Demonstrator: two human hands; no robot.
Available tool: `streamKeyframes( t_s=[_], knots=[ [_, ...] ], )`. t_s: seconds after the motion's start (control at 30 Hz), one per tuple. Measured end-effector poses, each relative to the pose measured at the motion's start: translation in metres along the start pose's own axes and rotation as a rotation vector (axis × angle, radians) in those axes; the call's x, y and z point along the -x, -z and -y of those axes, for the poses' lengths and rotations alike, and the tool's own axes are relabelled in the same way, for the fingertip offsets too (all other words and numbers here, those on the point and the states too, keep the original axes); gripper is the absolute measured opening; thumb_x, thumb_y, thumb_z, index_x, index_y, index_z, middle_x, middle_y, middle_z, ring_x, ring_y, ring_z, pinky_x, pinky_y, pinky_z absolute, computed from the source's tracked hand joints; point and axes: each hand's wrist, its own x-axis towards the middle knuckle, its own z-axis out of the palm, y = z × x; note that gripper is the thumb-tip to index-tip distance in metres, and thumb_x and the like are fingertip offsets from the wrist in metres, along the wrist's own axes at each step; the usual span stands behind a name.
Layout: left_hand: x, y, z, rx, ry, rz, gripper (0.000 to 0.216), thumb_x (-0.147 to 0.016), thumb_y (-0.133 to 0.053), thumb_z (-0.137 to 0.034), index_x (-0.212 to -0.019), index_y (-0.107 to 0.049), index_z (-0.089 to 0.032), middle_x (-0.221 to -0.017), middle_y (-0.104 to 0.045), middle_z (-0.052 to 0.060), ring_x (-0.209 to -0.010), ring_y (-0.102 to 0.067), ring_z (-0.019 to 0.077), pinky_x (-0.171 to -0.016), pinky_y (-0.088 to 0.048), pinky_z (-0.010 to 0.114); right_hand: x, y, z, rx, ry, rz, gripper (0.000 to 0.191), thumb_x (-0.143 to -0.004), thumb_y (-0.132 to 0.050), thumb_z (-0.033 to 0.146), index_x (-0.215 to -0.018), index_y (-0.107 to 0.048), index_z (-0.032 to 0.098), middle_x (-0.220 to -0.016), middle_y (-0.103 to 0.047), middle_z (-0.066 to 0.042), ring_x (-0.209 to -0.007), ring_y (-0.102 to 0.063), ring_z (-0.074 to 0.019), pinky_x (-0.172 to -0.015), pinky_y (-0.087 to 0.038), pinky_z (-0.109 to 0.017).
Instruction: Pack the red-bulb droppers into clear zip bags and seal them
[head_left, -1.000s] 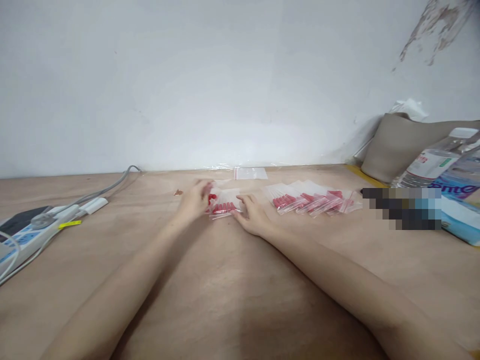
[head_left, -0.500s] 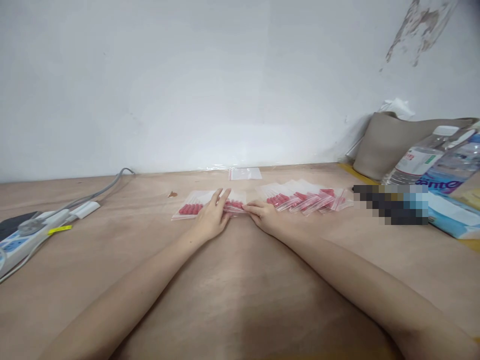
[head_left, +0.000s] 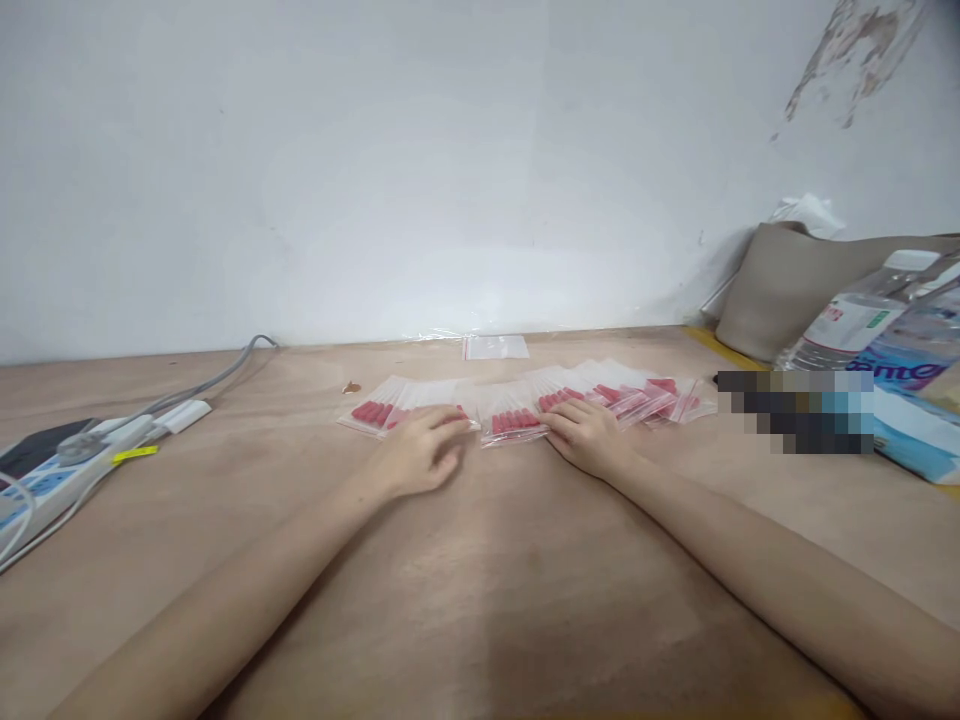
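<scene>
Clear zip bags holding short red sticks lie in overlapping fans across the wooden table. My left hand is over the near edge of the left group of bags, fingers loosely bent and thumb apart, with no bag visibly gripped. Between my hands one bag lies flat, its row of red pieces showing. My right hand rests at the near edge of the right group of bags, fingers stretched out over them. Its thumb is hard to make out, and part of the bags is hidden under both hands.
Near the wall lies a separate flat zip bag. A power strip with grey cable occupies the left. On the right are a grey-brown bin, water bottles and a blue-white soft pack, beside a pixelated patch.
My hands have moved apart, the right one rightward and the left slightly down. The bag they both touched in the middle now lies free on the table, beside the right group.
</scene>
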Motion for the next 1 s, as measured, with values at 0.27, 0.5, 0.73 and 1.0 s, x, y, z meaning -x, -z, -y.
streamKeyframes(
  t_s=[0.27, 0.5, 0.73, 1.0],
  knots=[
    [-0.028, -0.042, -0.014, -0.224, -0.244, -0.143, 0.022, -0.088, -0.040, -0.014, -0.079, -0.061, -0.013, -0.084, -0.063, 0.006, -0.075, -0.059, 0.0153, -0.070, -0.049, 0.028, -0.001, 0.005, 0.002, 0.088, 0.118, -0.015, 0.022, -0.084, -0.048, 0.018, -0.071, -0.064, 0.020, -0.063, -0.061, 0.000, -0.067, -0.052, -0.0111, -0.061, -0.034, -0.024],
    [-0.027, -0.041, -0.009, -0.310, -0.244, -0.121, 0.025, -0.088, -0.039, -0.011, -0.072, -0.058, -0.013, -0.070, -0.059, 0.005, -0.066, -0.056, 0.0148, -0.063, -0.045, 0.027, -0.001, 0.006, 0.001, 0.075, 0.093, 0.039, 0.022, -0.084, -0.047, 0.018, -0.072, -0.065, 0.020, -0.063, -0.061, -0.001, -0.067, -0.052, -0.0118, -0.061, -0.033, -0.025],
    [-0.030, -0.042, -0.012, -0.332, -0.252, -0.123, 0.023, -0.086, -0.042, -0.011, -0.068, -0.056, -0.013, -0.067, -0.057, 0.003, -0.063, -0.054, 0.0147, -0.061, -0.043, 0.027, -0.016, -0.003, 0.020, 0.030, 0.100, 0.040, 0.020, -0.085, -0.047, 0.023, -0.076, -0.065, 0.021, -0.073, -0.064, -0.001, -0.073, -0.051, -0.0129, -0.060, -0.031, -0.026],
    [-0.029, -0.042, -0.010, -0.317, -0.244, -0.149, 0.024, -0.084, -0.042, -0.010, -0.063, -0.054, -0.013, -0.065, -0.056, 0.004, -0.061, -0.053, 0.0153, -0.061, -0.042, 0.028, -0.045, -0.022, 0.049, 0.061, 0.257, 0.097, 0.023, -0.084, -0.044, 0.014, -0.067, -0.059, 0.017, -0.070, -0.061, -0.002, -0.068, -0.047, -0.0137, -0.056, -0.023, -0.029]
  ],
)
